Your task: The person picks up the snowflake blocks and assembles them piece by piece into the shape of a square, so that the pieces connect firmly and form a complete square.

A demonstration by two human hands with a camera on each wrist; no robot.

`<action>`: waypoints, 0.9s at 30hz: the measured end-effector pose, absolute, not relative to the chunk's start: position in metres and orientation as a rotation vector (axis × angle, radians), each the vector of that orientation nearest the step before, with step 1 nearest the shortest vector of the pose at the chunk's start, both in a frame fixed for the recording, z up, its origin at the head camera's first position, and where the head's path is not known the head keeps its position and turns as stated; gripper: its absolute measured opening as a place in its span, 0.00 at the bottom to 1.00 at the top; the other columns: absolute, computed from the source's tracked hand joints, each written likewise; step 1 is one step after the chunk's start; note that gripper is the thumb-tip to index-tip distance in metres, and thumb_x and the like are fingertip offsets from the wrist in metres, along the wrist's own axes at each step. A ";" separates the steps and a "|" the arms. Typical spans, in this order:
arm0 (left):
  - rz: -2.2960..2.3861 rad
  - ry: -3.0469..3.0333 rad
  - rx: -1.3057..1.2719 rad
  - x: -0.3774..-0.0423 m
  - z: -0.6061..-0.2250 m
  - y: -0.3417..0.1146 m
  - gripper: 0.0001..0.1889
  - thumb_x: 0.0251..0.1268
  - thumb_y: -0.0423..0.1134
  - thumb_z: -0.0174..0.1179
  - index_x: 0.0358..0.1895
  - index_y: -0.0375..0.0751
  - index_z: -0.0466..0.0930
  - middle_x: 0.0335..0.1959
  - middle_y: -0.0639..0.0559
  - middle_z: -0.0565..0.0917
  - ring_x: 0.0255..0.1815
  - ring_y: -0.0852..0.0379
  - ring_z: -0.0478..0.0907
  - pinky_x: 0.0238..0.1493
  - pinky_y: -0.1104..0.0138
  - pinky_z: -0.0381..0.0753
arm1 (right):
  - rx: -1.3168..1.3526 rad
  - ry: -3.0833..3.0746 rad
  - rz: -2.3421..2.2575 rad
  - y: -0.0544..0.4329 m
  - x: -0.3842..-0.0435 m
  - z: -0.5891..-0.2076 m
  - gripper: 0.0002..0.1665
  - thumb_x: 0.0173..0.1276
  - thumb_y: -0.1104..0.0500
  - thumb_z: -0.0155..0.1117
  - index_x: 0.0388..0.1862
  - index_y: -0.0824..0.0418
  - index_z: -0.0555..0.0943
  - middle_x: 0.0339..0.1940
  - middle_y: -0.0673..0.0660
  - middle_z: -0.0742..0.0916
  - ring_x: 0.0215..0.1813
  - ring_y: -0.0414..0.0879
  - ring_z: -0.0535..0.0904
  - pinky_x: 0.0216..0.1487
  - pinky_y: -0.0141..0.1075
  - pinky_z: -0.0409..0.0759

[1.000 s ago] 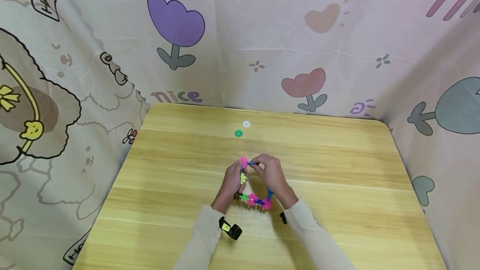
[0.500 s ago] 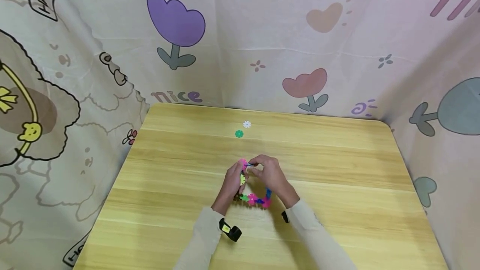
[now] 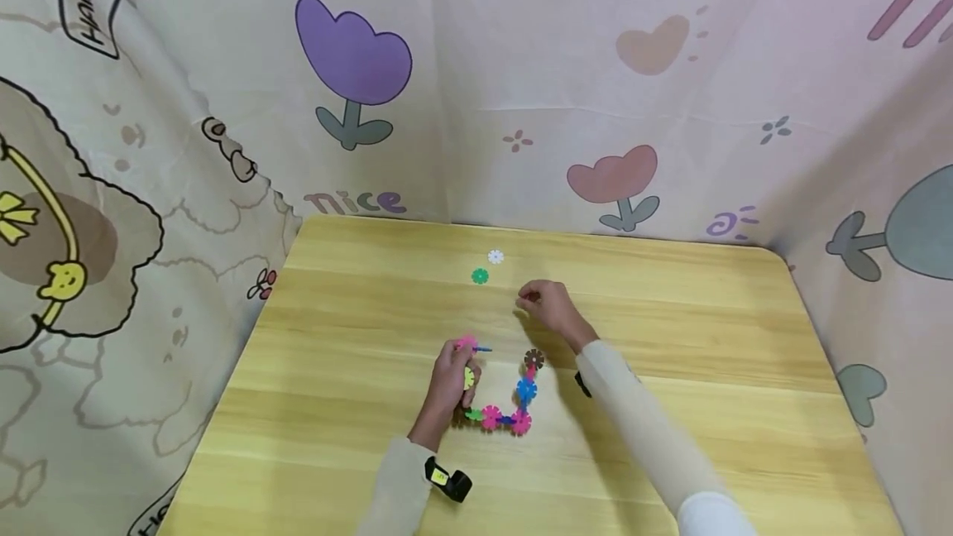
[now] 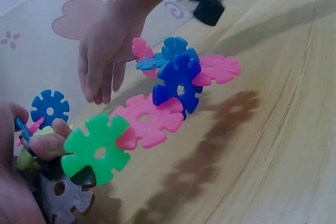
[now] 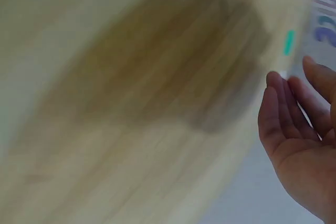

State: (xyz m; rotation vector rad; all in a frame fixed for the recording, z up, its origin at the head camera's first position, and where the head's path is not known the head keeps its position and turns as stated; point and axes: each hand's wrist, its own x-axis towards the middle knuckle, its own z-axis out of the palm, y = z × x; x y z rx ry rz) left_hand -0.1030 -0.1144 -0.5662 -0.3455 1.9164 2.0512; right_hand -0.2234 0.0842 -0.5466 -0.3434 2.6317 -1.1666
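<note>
My left hand grips one end of a U-shaped chain of interlocking plastic snowflake discs. Out of its grasp peek a yellow disc and a pink disc with a blue disc slotted onto it. From the fingers the chain runs through a brown disc, a green disc, pink ones and blue ones, up to another brown disc at the far end. My palm hides part of it. Beyond that end hangs my right hand, holding nothing, its fingers loosely bent.
Two loose discs lie toward the back of the wooden table: a white one and a green one. A printed cloth hangs behind the table's far edge.
My right hand has let go of the blue disc by the pink one and moved away to the back right. The left hand has come slightly nearer and left with the chain.
</note>
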 end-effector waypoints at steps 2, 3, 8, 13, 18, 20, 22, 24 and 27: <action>2.063 1.901 -0.365 -0.101 -0.567 -0.117 0.20 0.75 0.53 0.43 0.56 0.41 0.63 0.24 0.50 0.76 0.06 0.63 0.60 0.07 0.72 0.63 | -0.336 2.631 -1.135 0.078 -0.238 -0.552 0.13 0.66 0.59 0.63 0.47 0.65 0.81 0.41 0.58 0.85 0.43 0.48 0.81 0.44 0.37 0.82; 2.063 1.895 -0.369 -0.100 -0.567 -0.119 0.21 0.75 0.53 0.43 0.58 0.41 0.63 0.26 0.49 0.78 0.06 0.63 0.59 0.07 0.72 0.63 | -0.330 2.633 -1.129 0.075 -0.244 -0.555 0.14 0.66 0.59 0.63 0.48 0.66 0.81 0.43 0.59 0.85 0.44 0.49 0.81 0.45 0.38 0.82; 2.039 1.889 -0.330 -0.101 -0.568 -0.123 0.23 0.75 0.54 0.42 0.61 0.41 0.61 0.40 0.39 0.83 0.06 0.64 0.58 0.08 0.74 0.63 | -0.264 2.647 -1.169 0.061 -0.271 -0.561 0.18 0.65 0.61 0.64 0.52 0.67 0.78 0.46 0.61 0.82 0.47 0.51 0.78 0.49 0.41 0.80; 2.021 1.882 -0.296 -0.095 -0.570 -0.129 0.22 0.76 0.53 0.40 0.63 0.42 0.61 0.44 0.36 0.83 0.07 0.64 0.58 0.09 0.75 0.61 | -0.270 2.683 -1.160 0.046 -0.290 -0.563 0.14 0.65 0.60 0.65 0.43 0.70 0.77 0.34 0.58 0.77 0.36 0.46 0.70 0.39 0.36 0.73; 2.017 1.827 -0.289 -0.087 -0.573 -0.129 0.22 0.77 0.52 0.39 0.64 0.44 0.60 0.47 0.34 0.81 0.07 0.64 0.56 0.08 0.75 0.60 | -0.288 2.741 -1.060 0.043 -0.305 -0.565 0.16 0.65 0.58 0.65 0.47 0.68 0.78 0.35 0.59 0.82 0.35 0.46 0.74 0.40 0.36 0.77; 2.026 1.801 -0.278 -0.085 -0.574 -0.129 0.22 0.77 0.52 0.39 0.66 0.44 0.59 0.49 0.32 0.80 0.07 0.64 0.56 0.08 0.75 0.60 | -0.282 2.762 -1.006 0.043 -0.309 -0.566 0.19 0.65 0.58 0.65 0.52 0.66 0.78 0.40 0.60 0.84 0.39 0.48 0.78 0.43 0.39 0.80; 2.032 1.791 -0.269 -0.084 -0.572 -0.129 0.23 0.78 0.49 0.37 0.68 0.44 0.56 0.50 0.31 0.79 0.07 0.64 0.56 0.08 0.74 0.60 | -0.282 2.769 -0.966 0.042 -0.312 -0.566 0.21 0.65 0.58 0.65 0.54 0.65 0.78 0.43 0.61 0.85 0.41 0.50 0.80 0.45 0.41 0.81; 2.045 1.788 -0.274 -0.084 -0.568 -0.131 0.22 0.79 0.46 0.36 0.70 0.45 0.54 0.51 0.29 0.78 0.07 0.64 0.57 0.08 0.74 0.60 | -0.285 2.770 -0.947 0.040 -0.315 -0.566 0.21 0.65 0.57 0.65 0.55 0.64 0.79 0.44 0.61 0.85 0.43 0.51 0.80 0.46 0.42 0.81; 2.064 1.796 -0.301 -0.087 -0.557 -0.135 0.22 0.79 0.43 0.34 0.71 0.44 0.53 0.52 0.28 0.77 0.07 0.64 0.57 0.09 0.74 0.61 | -0.291 2.752 -0.957 0.035 -0.318 -0.566 0.19 0.65 0.58 0.65 0.53 0.64 0.79 0.45 0.62 0.83 0.44 0.52 0.79 0.46 0.41 0.80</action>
